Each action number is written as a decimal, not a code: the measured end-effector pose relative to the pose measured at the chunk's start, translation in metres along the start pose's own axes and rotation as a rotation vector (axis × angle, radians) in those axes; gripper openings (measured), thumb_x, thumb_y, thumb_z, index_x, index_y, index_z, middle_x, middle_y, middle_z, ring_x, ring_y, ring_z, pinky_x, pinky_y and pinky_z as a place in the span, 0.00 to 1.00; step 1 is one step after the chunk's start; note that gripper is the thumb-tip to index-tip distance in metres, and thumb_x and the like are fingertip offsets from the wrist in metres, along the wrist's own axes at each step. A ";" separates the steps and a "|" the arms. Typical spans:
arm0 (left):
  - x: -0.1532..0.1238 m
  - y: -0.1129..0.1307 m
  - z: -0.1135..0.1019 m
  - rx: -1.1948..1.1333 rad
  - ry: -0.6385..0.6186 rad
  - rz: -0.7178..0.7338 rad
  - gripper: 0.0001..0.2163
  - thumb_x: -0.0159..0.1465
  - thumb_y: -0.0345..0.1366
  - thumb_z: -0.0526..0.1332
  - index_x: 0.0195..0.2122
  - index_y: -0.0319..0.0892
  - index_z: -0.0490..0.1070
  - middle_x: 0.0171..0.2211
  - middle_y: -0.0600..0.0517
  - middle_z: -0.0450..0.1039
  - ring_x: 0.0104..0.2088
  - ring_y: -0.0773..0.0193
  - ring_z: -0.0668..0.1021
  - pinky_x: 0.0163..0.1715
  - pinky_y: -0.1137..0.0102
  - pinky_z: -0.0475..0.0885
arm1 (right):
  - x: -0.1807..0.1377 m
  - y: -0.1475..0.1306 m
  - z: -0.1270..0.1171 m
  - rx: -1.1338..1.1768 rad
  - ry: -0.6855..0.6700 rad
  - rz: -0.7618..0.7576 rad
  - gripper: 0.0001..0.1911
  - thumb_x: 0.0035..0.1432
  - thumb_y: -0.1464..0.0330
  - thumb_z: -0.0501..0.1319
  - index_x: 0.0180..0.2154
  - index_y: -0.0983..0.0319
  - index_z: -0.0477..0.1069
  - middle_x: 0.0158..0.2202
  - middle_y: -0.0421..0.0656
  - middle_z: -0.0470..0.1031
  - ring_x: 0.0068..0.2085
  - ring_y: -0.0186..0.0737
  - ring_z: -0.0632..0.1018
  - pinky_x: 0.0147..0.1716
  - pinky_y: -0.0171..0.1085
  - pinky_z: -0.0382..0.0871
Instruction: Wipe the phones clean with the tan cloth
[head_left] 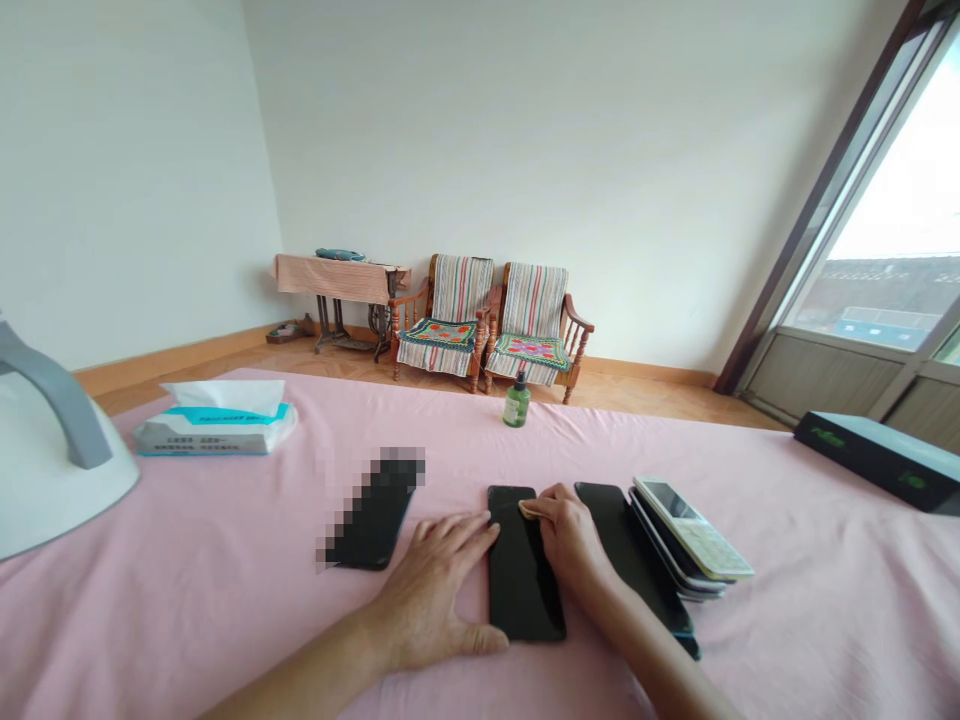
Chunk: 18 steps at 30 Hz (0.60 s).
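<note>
A black smartphone [517, 570] lies screen up on the pink cloth. My left hand [442, 575] rests along its left side, fingers spread, with fingertips and thumb at the phone's edge. Pinched in my right hand [568, 530] is a small cream-coloured pad [529, 510], pressed on the upper right of the screen; whether it is cloth or sponge I cannot tell. Another dark phone [379, 515], partly blurred, lies to the left. Right of my right hand is one more dark phone [611, 505], beside a stack of several phones topped by a white keypad phone [694, 530].
A green pump bottle [516, 402] stands near the far edge of the pink-covered table [420, 425]. Far left are a tissue pack [214, 430] and a white appliance with a grey handle [45, 470]. A black box [877, 460] lies far right. Two chairs [529, 310] stand beyond.
</note>
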<state>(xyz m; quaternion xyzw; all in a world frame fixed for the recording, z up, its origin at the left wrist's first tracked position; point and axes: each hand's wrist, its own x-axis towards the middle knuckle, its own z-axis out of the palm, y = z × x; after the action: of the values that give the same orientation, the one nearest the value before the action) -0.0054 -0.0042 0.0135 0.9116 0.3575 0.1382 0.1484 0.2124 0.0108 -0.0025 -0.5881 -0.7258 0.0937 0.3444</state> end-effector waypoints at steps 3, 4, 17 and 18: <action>0.000 0.001 -0.001 -0.003 0.005 -0.008 0.45 0.49 0.69 0.56 0.63 0.45 0.57 0.64 0.43 0.56 0.61 0.41 0.60 0.57 0.48 0.55 | -0.007 0.000 -0.001 -0.018 -0.043 -0.035 0.18 0.53 0.83 0.51 0.26 0.63 0.76 0.31 0.45 0.70 0.36 0.39 0.71 0.38 0.35 0.64; 0.000 0.002 -0.001 -0.003 0.003 -0.012 0.45 0.49 0.69 0.56 0.63 0.45 0.57 0.64 0.43 0.55 0.61 0.41 0.60 0.57 0.48 0.55 | -0.012 -0.003 -0.002 -0.023 -0.055 -0.047 0.18 0.53 0.83 0.51 0.26 0.62 0.75 0.31 0.44 0.69 0.36 0.39 0.71 0.37 0.35 0.64; 0.001 0.000 0.002 0.015 0.001 -0.030 0.45 0.48 0.66 0.61 0.62 0.47 0.58 0.64 0.43 0.55 0.61 0.42 0.60 0.57 0.48 0.55 | -0.089 -0.033 -0.013 0.038 -0.084 -0.138 0.21 0.47 0.88 0.49 0.32 0.61 0.73 0.31 0.42 0.67 0.36 0.39 0.70 0.33 0.34 0.64; 0.001 0.000 0.002 0.013 0.001 -0.029 0.45 0.48 0.66 0.61 0.62 0.47 0.58 0.64 0.43 0.55 0.61 0.42 0.60 0.57 0.48 0.55 | -0.089 -0.033 -0.013 0.037 -0.087 -0.130 0.21 0.46 0.88 0.49 0.31 0.61 0.72 0.31 0.42 0.67 0.36 0.38 0.71 0.33 0.34 0.64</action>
<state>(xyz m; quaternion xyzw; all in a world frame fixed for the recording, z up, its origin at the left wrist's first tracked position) -0.0038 -0.0039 0.0123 0.9072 0.3717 0.1343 0.1444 0.2010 -0.0836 -0.0096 -0.5285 -0.7749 0.1099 0.3289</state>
